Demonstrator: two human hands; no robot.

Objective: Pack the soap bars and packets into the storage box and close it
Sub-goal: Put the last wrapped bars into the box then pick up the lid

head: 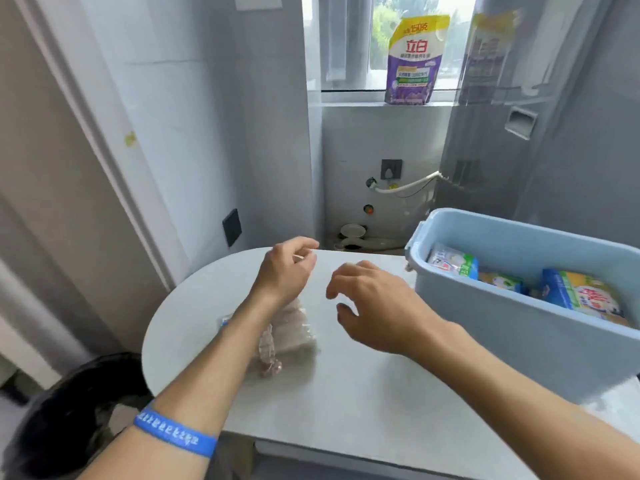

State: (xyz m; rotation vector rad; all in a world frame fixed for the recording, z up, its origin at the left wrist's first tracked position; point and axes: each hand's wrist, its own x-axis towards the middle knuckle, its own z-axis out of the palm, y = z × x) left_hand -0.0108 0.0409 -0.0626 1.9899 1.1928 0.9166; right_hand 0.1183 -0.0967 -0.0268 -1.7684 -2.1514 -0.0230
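Head view: both hands, left and right, were held loosely spread, empty; the clear packet under the left forearm could be swept off the counter.

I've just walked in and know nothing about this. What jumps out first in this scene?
Two bare hands hover over a pale rounded table: the left hand above a clear plastic packet lying on the tabletop, the right hand open beside it. At the right stands an open light-blue storage box with colourful soap packets already inside. On the windowsill behind, a purple and yellow detergent pouch stands upright.
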